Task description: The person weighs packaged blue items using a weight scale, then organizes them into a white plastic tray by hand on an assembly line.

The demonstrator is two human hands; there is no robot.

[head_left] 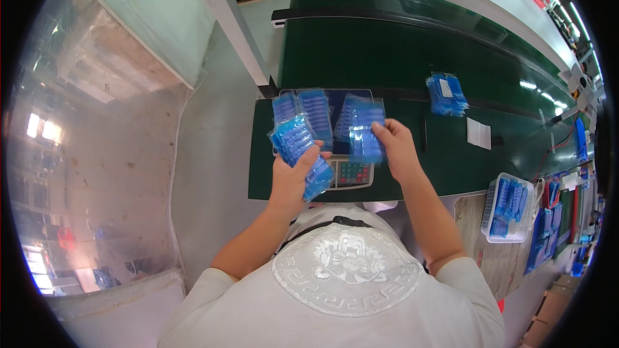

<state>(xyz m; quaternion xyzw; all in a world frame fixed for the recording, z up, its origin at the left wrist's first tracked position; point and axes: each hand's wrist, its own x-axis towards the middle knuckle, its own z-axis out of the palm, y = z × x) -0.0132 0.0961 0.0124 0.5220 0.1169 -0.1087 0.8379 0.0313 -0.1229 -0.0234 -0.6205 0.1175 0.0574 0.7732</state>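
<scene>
Over the left part of the green worktop (403,177), near its front edge, the left hand (291,177) grips a stack of blue packets (295,140), thumb pressed on top and the other fingers curled underneath, mostly hidden. The stack's long axis runs aslant: its upper end points toward the worktop's far left corner, its lower end toward the front edge, right of the near left corner. The right hand (398,148) pinches a single packet (366,132) by its right side between thumb and forefinger; how the remaining fingers lie cannot be told. This packet is slightly blurred, and its long axis runs almost straight from the front edge toward the far edge. It is held above the right part of a scale (356,184), whose keypad faces the front edge; whether it touches what lies below cannot be told. On the scale, two packets (314,113) lie side by side at the left, long axes leading away from the front edge, and another packet (344,116) is partly covered by the pinched one. Farther right on the worktop are a pile of packets (456,103) and a white card (478,134).
</scene>
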